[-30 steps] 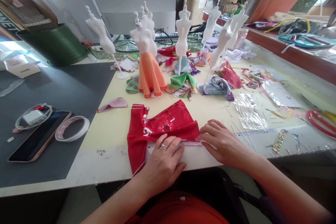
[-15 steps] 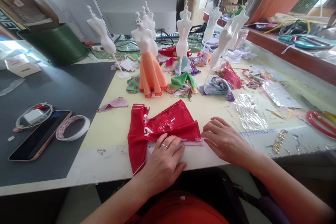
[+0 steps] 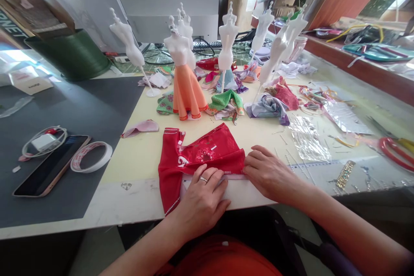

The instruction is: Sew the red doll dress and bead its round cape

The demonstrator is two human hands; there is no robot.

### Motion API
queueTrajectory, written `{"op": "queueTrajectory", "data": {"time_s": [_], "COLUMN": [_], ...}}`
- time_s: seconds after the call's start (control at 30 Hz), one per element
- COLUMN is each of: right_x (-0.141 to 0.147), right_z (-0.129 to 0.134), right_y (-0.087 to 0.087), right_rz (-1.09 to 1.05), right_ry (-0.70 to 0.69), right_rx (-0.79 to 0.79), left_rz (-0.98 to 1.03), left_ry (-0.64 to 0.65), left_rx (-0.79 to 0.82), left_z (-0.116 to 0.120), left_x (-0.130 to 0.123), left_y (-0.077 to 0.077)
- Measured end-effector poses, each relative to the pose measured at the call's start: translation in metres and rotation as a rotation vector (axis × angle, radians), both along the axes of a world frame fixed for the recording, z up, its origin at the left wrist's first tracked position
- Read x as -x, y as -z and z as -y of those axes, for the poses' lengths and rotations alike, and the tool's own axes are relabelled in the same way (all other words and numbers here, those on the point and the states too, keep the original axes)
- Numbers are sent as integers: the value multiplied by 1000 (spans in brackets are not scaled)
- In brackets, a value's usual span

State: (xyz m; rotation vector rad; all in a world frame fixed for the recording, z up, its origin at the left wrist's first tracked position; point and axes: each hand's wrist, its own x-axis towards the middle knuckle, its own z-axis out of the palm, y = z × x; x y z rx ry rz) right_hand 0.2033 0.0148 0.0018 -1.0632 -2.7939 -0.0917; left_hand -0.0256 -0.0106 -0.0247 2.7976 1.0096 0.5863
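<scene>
A small red doll garment (image 3: 223,151) with long sleeves, white beaded trim and a light embroidered motif lies flat on the table before me. Its pale lining shows along the lower edge. My left hand (image 3: 205,196), with a ring on one finger, rests over that edge near the middle, fingers stretched out and pressing the cloth down. At the right-hand corner of the hem, my right hand (image 3: 270,177) has its bent fingers together on the cloth edge; its thumb is mostly hidden.
White doll mannequins (image 3: 228,45) stand at the back, one wearing an orange skirt (image 3: 186,92). Cloth scraps (image 3: 268,108) lie around them. On the left are a phone (image 3: 51,166), a tape roll (image 3: 108,155) and a green pot (image 3: 67,56). Red-handled scissors (image 3: 393,153) and bead strips (image 3: 345,174) lie right.
My right hand has moved slightly left, from just beside the garment onto its right hem corner. My left hand stays in place on the cloth.
</scene>
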Motion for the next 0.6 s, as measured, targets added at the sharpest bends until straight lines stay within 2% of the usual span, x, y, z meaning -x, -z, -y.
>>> {"op": "queueTrajectory", "data": {"time_s": [0.6], "right_x": [0], "right_z": [-1], "right_y": [4], "right_rz": [6], "right_ry": [-2], "right_rx": [-65], "left_rz": [4], "left_ry": [-1], "left_rx": [-7], "left_z": [0], "left_x": [0], "left_y": [1]}}
